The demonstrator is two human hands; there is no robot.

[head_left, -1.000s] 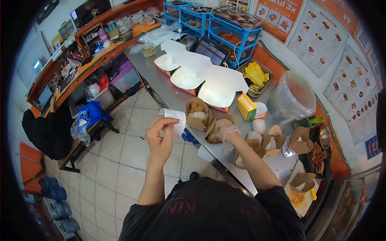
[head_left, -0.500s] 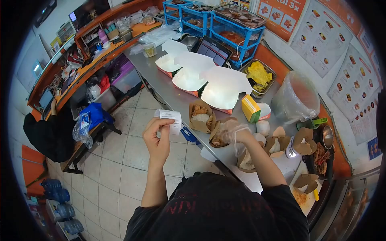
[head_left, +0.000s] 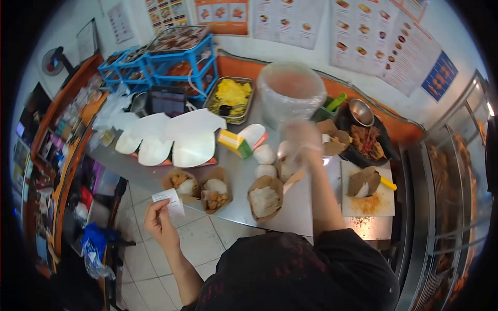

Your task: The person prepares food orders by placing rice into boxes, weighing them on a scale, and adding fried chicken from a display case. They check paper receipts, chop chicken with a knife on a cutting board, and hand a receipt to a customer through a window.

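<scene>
From where I stand, the person at the bench has a small printed slip pinched between the thumb and fingers of the left hand, held up just off the front edge. The right hand, in a clear plastic glove, is a blur over the bench, further back toward the wall; I can't tell how far open it is or whether it has hold of anything.

Just behind the slip, two open brown boxes sit side by side at the front edge: the left box and the next box, both with rice and fried pieces. Farther right along that edge is a rice box with white rice showing. Another brown box lies partly hidden beside the gloved hand.

Toward the back edge stand a metal tray of yellow food and a plastic-lined bucket. White open cartons line the bench's left part. Near its right end, a cutting board carries one more open brown container.
</scene>
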